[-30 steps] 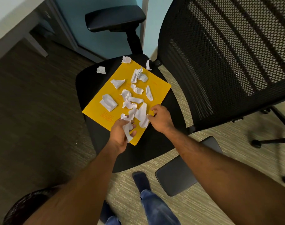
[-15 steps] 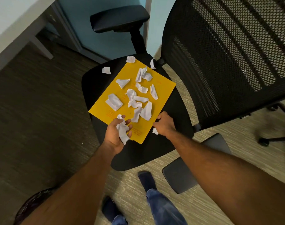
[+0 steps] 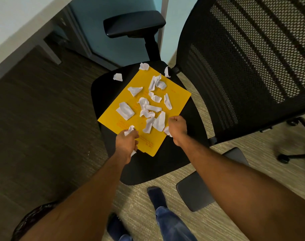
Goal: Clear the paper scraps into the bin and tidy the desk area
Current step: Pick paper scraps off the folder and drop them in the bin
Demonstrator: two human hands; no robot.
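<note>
The person's left hand (image 3: 126,142) is balled tight around a wad of scraps (image 3: 130,130). White paper pokes out above the knuckles and again below the fist, right over the near edge of the yellow folder (image 3: 176,95). The right hand (image 3: 177,127) is curled into a fist too, at the folder's near right edge. One crumpled piece (image 3: 167,131) shows at its lower side, and I cannot see how much more is inside.

The folder lies flat and skewed, one corner pointing toward the person, on the black chair seat (image 3: 148,168). Most of the loose paper scraps (image 3: 125,110) are spread over the folder. A cluster sits in its middle and toward the right hand, with single pieces nearer its far and left parts. One scrap (image 3: 117,77) lies off the folder on the seat by the far left edge. Another (image 3: 144,66) sits at the far corner, and a third (image 3: 167,71) lies just past the far right edge.

Beyond the folder's far corner rises an armrest (image 3: 134,26), and the mesh backrest (image 3: 252,58) stands to the folder's right. A second armrest (image 3: 209,180) juts out on the near right. Far left of the folder runs the edge of a pale desk (image 3: 11,23). Nearer than the folder, a dark shoe (image 3: 155,195) and a blue trouser leg (image 3: 169,221) stand on the carpet. Near left of the folder, half hidden under the left forearm, is the rim of a dark round bin (image 3: 29,217).
</note>
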